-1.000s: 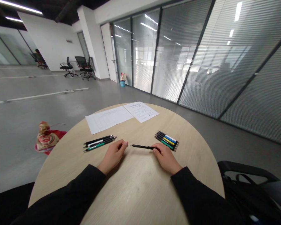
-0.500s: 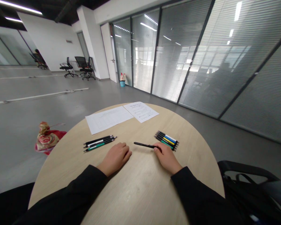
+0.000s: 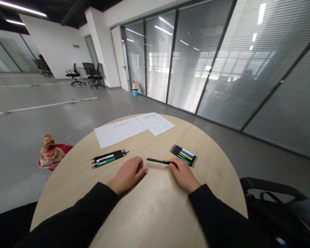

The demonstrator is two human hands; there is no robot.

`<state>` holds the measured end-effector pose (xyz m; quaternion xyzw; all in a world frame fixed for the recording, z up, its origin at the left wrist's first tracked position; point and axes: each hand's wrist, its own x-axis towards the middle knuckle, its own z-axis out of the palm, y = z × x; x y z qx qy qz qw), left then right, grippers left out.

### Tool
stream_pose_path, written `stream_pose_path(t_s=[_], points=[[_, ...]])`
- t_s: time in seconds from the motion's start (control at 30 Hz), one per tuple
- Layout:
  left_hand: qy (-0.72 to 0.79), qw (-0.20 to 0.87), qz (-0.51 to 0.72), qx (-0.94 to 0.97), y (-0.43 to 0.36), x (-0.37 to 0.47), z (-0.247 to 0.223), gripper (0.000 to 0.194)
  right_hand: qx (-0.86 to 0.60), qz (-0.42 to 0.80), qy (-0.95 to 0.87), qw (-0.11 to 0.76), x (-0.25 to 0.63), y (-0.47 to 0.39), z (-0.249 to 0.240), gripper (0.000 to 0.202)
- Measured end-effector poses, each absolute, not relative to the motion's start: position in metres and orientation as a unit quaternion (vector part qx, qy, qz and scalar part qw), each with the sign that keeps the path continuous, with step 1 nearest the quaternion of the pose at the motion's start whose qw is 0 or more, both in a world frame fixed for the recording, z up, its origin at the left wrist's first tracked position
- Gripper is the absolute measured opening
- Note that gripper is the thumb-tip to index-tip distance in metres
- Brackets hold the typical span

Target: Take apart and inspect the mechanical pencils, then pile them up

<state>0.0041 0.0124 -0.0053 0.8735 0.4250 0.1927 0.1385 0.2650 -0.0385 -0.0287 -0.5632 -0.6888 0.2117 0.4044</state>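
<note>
My right hand (image 3: 183, 173) pinches the right end of a black pen (image 3: 156, 160), whose tip points left toward my other hand. Just left of that tip, my left hand (image 3: 127, 175) rests on the round wooden table (image 3: 155, 210), thumb apart from the curled fingers, and nothing shows in it. Several pens with white, blue, yellow and green parts (image 3: 184, 154) lie in a row beyond my right hand. Another group, black, white and green pens (image 3: 110, 158), lies to the left of my left hand.
Two printed sheets (image 3: 120, 132) (image 3: 155, 123) lie at the table's far side. A red and beige bundle (image 3: 51, 153) is beyond the left edge. A black chair (image 3: 274, 187) stands at the right, near the table edge.
My left thumb has moved away from the fingers, opening the hand a little. The black pen has shifted slightly left in my right hand.
</note>
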Motion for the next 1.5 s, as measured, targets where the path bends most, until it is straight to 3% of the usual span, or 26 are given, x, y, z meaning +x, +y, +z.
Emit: stream_pose_path(t_s=[0.4, 1.5], points=[[0.392, 0.203, 0.272, 0.855, 0.0129, 0.0047, -0.0024, 0.025, -0.548, 0.216, -0.701, 0.402, 0.2653, -0.0383, -0.0308, 0.021], [0.405, 0.169, 0.281, 0.853, 0.0166, 0.0019, -0.0058, 0.018, -0.553, 0.206, -0.685, 0.427, 0.2675, -0.0369, -0.0325, 0.022]])
